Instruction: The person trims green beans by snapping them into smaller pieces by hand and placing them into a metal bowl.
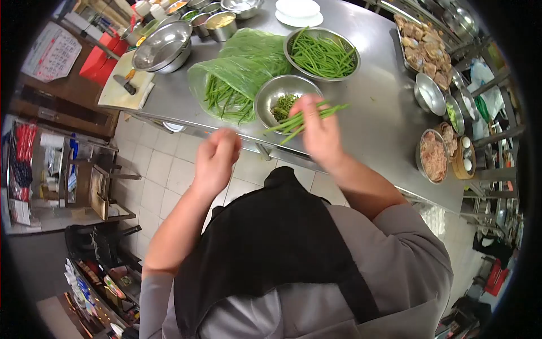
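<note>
Several long green beans [296, 123] lie across my right hand [320, 133], whose fingers are closed on them over the near right rim of a steel bowl [262, 104]. Small green trimmings [284, 106] lie inside that bowl. My left hand [217, 155] is closed, with thumb and fingers pressed together, in front of the table edge; anything in its pinch is too small to make out. A green plastic bag [248, 56] of beans lies open behind and left of the bowl. Behind and right, a perforated steel bowl [353, 70] holds more green beans.
Nested steel bowls [164, 48] and a cutting board [141, 93] with a knife [125, 85] are at the left. White plates [299, 11] stand at the back. A tray of meat [423, 48] and a bowl of minced meat [433, 158] line the right side.
</note>
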A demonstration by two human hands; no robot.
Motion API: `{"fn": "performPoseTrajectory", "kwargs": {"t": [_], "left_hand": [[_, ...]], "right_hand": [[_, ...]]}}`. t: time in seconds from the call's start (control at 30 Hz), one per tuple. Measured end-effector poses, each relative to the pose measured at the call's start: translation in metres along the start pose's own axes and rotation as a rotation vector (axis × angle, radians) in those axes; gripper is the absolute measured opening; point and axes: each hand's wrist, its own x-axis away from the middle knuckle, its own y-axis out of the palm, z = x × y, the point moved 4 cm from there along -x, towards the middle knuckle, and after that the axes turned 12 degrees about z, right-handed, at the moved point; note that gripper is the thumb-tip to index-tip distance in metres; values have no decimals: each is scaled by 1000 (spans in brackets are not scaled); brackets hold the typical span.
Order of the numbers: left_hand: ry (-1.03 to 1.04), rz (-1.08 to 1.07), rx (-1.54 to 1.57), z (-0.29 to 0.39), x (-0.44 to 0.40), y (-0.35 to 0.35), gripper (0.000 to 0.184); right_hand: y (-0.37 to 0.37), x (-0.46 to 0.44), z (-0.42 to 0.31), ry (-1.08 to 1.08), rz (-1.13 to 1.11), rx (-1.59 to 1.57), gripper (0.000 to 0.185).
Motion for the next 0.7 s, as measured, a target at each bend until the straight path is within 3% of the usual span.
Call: {"fn": "performPoseTrajectory", "kwargs": {"t": [0.07, 0.13, 0.2, 0.27, 0.3, 0.4, 0.57, 0.7], "left_hand": [[168, -105, -158, 7, -34, 26, 22], [706, -52, -413, 19, -59, 53, 23], [966, -84, -522, 22, -69, 70, 29], [946, -225, -522, 16, -80, 77, 35], [579, -478, -587, 21, -79, 78, 32], [181, -830, -276, 6, -84, 82, 30], [156, -941, -123, 10, -113, 70, 25], [454, -793, -48, 15, -134, 54, 20]], "right_hand": [[-25, -10, 0, 42, 159, -20, 36], [-40, -17, -4, 13, 273, -10, 37], [-54, -19, -10, -75, 354, 40, 39], [-56, -19, -15, -101, 430, 87, 39], [-54, -19, -16, -112, 471, 106, 39], [-38, -18, -19, -164, 539, 165, 38], [5, -22, -19, -189, 567, 274, 33], [33, -19, -16, -477, 587, 598, 28]]}}
